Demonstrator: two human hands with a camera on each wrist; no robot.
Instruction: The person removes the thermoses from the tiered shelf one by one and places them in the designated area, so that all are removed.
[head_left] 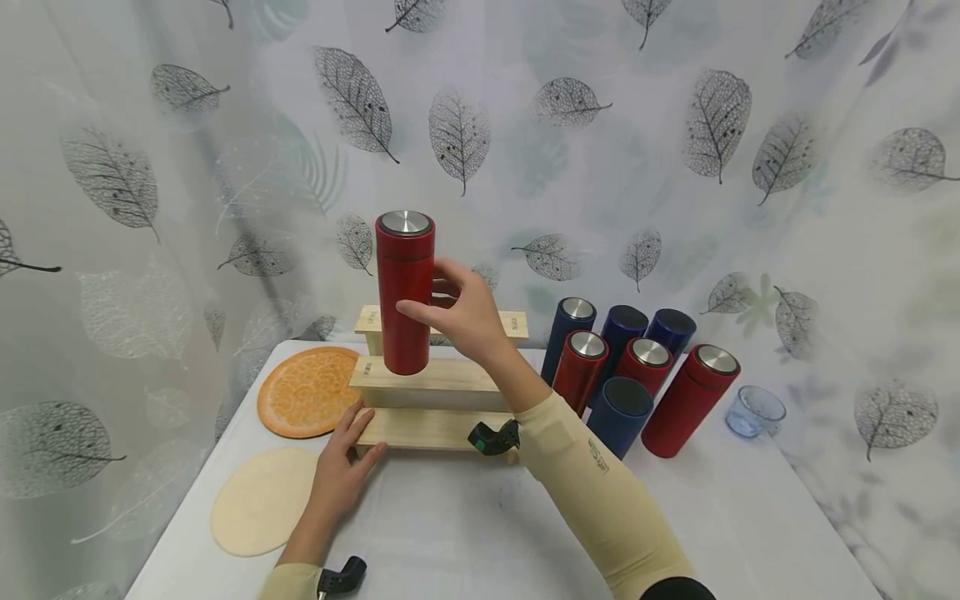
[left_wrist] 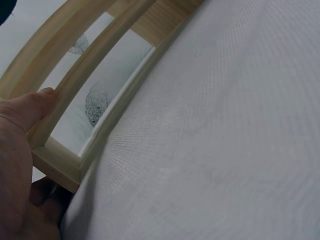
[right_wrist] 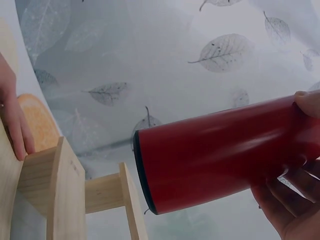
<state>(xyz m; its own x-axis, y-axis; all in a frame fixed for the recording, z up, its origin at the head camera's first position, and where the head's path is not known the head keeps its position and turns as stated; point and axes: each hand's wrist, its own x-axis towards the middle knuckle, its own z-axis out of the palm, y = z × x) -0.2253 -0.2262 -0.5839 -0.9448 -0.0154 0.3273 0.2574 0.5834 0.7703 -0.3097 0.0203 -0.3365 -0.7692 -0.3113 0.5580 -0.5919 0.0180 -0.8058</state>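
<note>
My right hand (head_left: pixel 474 315) grips a red thermos (head_left: pixel 403 304) with a silver-topped lid, holding it upright in the air over the stepped wooden rack (head_left: pixel 435 429). In the right wrist view the dark base of the red thermos (right_wrist: pixel 210 157) hangs above the rack's steps, apart from them. My left hand (head_left: pixel 341 475) holds the left end of the lowest step. The left wrist view has its thumb on the front slat of the rack (left_wrist: pixel 75 90), with fingers bent around the end, partly hidden.
Right of the rack stand several red and blue thermoses (head_left: pixel 628 408), closely grouped. A small clear blue glass cup (head_left: pixel 755 411) is at the far right. On the left lie an orange-slice round mat (head_left: pixel 309 392) and a cream round mat (head_left: pixel 264 502). A leaf-patterned curtain (head_left: pixel 555 183) hangs behind.
</note>
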